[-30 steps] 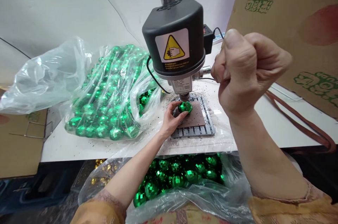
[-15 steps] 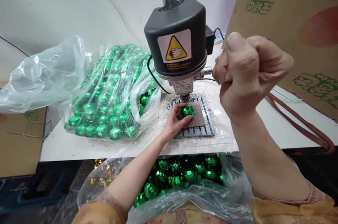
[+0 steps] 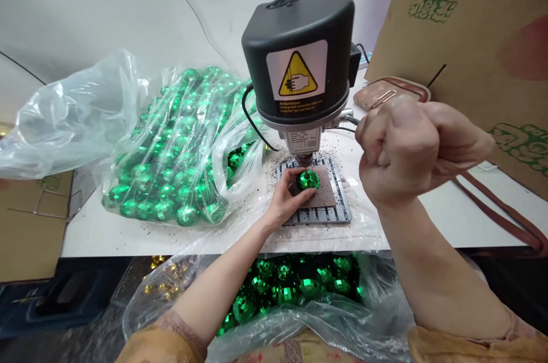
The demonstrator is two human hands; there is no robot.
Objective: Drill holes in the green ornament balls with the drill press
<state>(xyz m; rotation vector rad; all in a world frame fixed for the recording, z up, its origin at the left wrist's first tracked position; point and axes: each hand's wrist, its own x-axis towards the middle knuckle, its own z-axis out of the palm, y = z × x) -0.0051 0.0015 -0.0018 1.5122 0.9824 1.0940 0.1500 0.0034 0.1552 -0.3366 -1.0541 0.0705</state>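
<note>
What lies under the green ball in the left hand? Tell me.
A brown pad on the slotted metal plate. The left hand hides the green ball's underside, so contact cannot be seen.

The right hand [image 3: 411,152], fisted on the lever [image 3: 349,119], has swung lower beside the drill head [image 3: 299,60], uncovering a patterned pouch [image 3: 381,93], while the left hand [image 3: 285,200] has turned the green ball [image 3: 307,180] slightly.
</note>
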